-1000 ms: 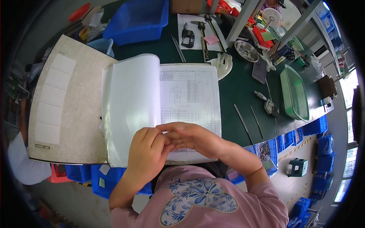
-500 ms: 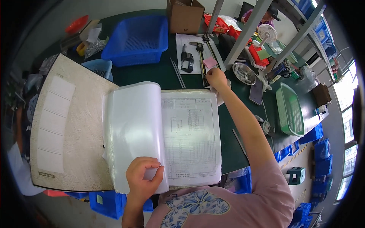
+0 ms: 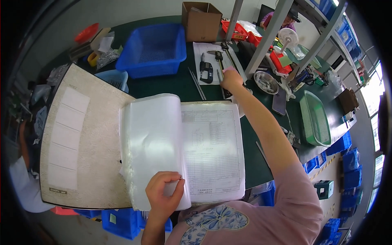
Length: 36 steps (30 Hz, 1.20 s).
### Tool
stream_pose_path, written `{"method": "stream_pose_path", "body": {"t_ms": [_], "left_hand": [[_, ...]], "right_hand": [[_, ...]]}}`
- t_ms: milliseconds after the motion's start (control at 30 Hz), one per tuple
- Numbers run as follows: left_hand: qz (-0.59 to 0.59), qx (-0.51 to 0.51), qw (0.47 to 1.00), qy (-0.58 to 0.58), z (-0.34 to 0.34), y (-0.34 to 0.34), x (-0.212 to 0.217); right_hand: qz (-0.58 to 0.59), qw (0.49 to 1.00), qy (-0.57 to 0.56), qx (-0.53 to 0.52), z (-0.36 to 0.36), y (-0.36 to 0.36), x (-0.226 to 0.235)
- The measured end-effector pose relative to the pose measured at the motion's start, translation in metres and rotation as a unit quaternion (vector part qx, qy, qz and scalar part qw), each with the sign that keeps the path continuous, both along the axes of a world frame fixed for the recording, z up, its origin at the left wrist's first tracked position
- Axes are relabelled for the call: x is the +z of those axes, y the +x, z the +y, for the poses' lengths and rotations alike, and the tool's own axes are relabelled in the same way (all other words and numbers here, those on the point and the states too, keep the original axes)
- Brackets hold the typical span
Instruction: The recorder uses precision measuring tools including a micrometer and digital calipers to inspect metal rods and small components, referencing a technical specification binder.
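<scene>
An open binder (image 3: 98, 134) lies on the table, its plastic-sleeved pages (image 3: 153, 134) turned left and a printed drawing sheet (image 3: 212, 151) showing on the right. Over the lower part of the turned sleeves, my left hand (image 3: 163, 192) is closed, thumb and forefinger pinched on something tiny and dark. My right hand (image 3: 231, 80) reaches past the binder's top edge with curled fingers, beside a caliper (image 3: 219, 61) and over a pink paper note (image 3: 231, 70). What its fingertips hold is hidden. A digital micrometer (image 3: 206, 70) lies on white paper left of it.
A blue basket (image 3: 152, 67) and a cardboard box (image 3: 201, 22) stand at the back. Right of my arm are a metal bowl of small parts (image 3: 266, 82), a phone (image 3: 279, 102) and a green basket (image 3: 316, 118). Thin rods (image 3: 197, 83) lie near the micrometer.
The whole view has shifted slightly, so things sit lower and further right. My right hand now covers more of the pink note. My left hand keeps its pinch over the sleeves.
</scene>
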State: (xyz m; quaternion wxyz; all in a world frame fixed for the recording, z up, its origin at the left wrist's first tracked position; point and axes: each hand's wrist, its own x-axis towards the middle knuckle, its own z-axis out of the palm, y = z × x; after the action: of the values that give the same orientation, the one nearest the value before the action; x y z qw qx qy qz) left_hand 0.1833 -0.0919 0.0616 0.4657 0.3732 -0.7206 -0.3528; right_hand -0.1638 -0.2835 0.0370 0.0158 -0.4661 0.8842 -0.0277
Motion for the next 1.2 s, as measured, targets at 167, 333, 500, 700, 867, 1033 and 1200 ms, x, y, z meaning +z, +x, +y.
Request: {"method": "stream_pose_path", "body": {"t_ms": [167,333,500,700,867,1033,1200], "left_hand": [[0.052,0.032,0.997,0.052,0.009,0.011,0.007],[0.223,0.031,0.952,0.209,0.021,0.027,0.014],[0.248,0.033,0.939,0.237,0.027,0.032,0.015],[0.342,0.004,0.896,0.283,0.032,0.029,0.015],[0.37,-0.091,0.853,0.357,0.045,0.014,0.011],[0.411,-0.17,0.812,0.377,0.063,0.016,0.009],[0.418,-0.211,0.759,0.453,0.074,0.01,0.005]], "right_hand": [[-0.058,0.996,-0.033,-0.058,-0.004,-0.007,0.005],[-0.286,0.932,-0.177,-0.139,-0.01,-0.03,0.009],[-0.517,0.822,-0.228,-0.071,0.045,-0.026,0.047],[-0.552,0.778,-0.299,0.01,0.206,0.024,0.078],[-0.567,0.793,-0.213,0.074,0.229,0.043,0.094],[-0.378,0.866,-0.279,0.171,0.249,0.066,0.103],[-0.051,0.898,-0.279,0.337,0.289,0.102,0.102]]}}
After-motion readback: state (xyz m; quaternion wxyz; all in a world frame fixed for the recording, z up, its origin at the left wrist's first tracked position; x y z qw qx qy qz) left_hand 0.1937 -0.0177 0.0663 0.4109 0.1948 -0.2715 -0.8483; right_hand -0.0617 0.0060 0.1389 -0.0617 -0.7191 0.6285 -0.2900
